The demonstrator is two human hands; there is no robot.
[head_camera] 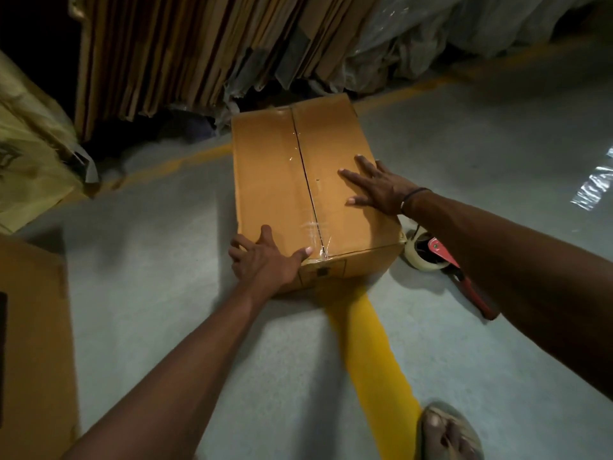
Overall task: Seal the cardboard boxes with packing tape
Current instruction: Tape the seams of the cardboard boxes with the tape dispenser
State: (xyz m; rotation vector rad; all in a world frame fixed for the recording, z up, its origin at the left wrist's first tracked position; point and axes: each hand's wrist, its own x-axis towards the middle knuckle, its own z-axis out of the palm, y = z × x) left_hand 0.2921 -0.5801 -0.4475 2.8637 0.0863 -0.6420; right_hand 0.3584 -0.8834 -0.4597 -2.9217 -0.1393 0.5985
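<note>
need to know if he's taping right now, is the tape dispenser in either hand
No, the tape dispenser lies on the floor beside the box, while the left hand and right hand both rest on the box.

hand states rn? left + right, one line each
Left hand: open, fingers spread, pressing the cardboard box at its near left corner.
Right hand: open, flat on the box top, holding nothing.
</note>
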